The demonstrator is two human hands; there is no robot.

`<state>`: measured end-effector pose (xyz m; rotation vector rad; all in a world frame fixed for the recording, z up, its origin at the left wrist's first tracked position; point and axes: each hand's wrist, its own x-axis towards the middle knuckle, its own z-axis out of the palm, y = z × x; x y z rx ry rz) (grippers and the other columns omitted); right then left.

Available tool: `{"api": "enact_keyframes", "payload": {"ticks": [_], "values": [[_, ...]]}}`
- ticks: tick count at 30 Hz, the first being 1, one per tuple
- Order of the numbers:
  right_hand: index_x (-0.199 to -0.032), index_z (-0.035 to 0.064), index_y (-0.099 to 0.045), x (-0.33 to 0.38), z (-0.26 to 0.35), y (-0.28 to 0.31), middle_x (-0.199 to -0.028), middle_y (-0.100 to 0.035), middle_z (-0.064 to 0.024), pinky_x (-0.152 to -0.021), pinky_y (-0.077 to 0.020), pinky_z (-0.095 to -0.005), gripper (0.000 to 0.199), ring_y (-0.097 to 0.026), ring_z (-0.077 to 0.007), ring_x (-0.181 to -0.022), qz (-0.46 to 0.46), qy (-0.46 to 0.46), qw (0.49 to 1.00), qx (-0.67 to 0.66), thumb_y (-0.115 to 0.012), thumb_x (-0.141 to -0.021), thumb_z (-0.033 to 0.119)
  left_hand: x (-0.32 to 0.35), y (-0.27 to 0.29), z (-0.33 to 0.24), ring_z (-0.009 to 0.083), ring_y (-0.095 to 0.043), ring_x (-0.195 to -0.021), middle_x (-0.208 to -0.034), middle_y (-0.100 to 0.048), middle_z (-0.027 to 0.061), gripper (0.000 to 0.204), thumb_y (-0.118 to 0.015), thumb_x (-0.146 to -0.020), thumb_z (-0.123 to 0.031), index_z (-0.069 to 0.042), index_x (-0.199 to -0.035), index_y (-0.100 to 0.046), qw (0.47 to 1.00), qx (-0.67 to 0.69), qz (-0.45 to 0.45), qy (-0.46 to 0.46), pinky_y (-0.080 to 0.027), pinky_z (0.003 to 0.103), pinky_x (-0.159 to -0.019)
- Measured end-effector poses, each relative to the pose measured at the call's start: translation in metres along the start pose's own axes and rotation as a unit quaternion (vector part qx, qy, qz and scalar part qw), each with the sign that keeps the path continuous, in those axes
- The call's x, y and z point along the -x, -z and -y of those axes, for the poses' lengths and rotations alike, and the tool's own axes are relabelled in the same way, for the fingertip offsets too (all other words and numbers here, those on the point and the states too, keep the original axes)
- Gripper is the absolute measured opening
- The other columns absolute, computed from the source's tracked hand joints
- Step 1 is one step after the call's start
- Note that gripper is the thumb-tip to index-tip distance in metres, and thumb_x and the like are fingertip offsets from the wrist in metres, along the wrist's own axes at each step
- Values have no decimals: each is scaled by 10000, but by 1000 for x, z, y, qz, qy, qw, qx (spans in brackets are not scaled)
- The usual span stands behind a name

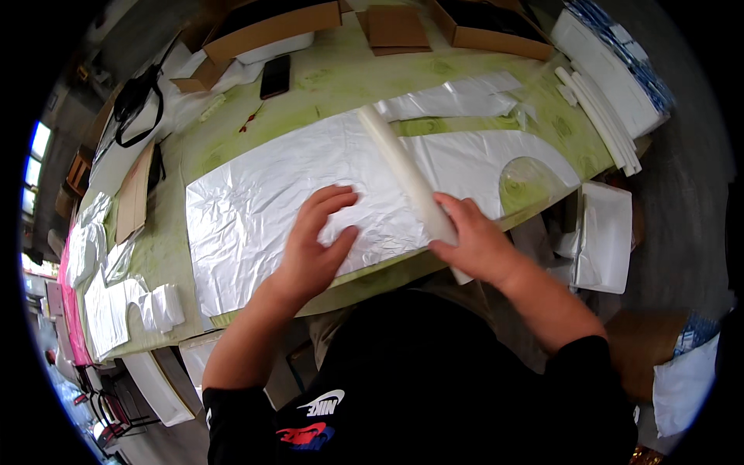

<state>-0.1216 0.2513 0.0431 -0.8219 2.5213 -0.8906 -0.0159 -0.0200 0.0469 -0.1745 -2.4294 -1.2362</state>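
A wide sheet of crinkled white plastic film lies flat across the green table. My left hand presses flat on the film near the table's front edge, fingers spread. A long white foam strip lies diagonally over the film. My right hand grips the strip's near end at the table edge. A rounded cut-out in the film shows green table at the right.
A black phone, open cardboard boxes and a flat cardboard piece sit at the far side. More white foam strips lie at the right. Another film piece lies behind. Folded white pieces sit at the left.
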Motion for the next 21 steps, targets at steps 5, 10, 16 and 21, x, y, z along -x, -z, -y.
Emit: {"api": "enact_keyframes", "payload": {"ticks": [5,10,16,21], "values": [[-1519,79,-404,21,6,-25,-1235,-556,-235,-959,-510,-452,772,-614,-403,-1096,0,-10,996,-88,-732,-883,369,-64,-65,-23,321,-604,-1197,-1284,-650,132,384,-709,-895,-100,-71,-1275,-664,989,-19,118,-84,-484,417,-1039],[-1404,18,-519,39,-22,-30,-1168,-586,-168,-835,-526,-369,610,-618,-248,-919,-74,-35,976,-204,-745,-911,297,-115,-124,-36,327,-669,-1076,-1222,-662,140,469,-775,-851,-309,-72,-1244,-675,946,-130,295,35,-543,415,-930],[-1278,44,-638,57,-59,-33,-1026,-579,-63,-698,-491,-246,366,-530,-97,-721,-172,-20,938,-300,-732,-938,141,-130,-164,-10,325,-684,-1034,-1103,-706,130,297,-739,-871,-346,-110,-1050,-716,919,-190,344,39,-546,431,-900],[-1268,45,-650,64,-73,-28,-1060,-598,-56,-723,-506,-254,320,-551,-124,-757,-229,28,945,-232,-701,-959,115,-136,-160,-10,308,-695,-1030,-1109,-736,102,234,-690,-919,-303,-127,-1068,-735,917,-160,341,131,-549,408,-903]]}}
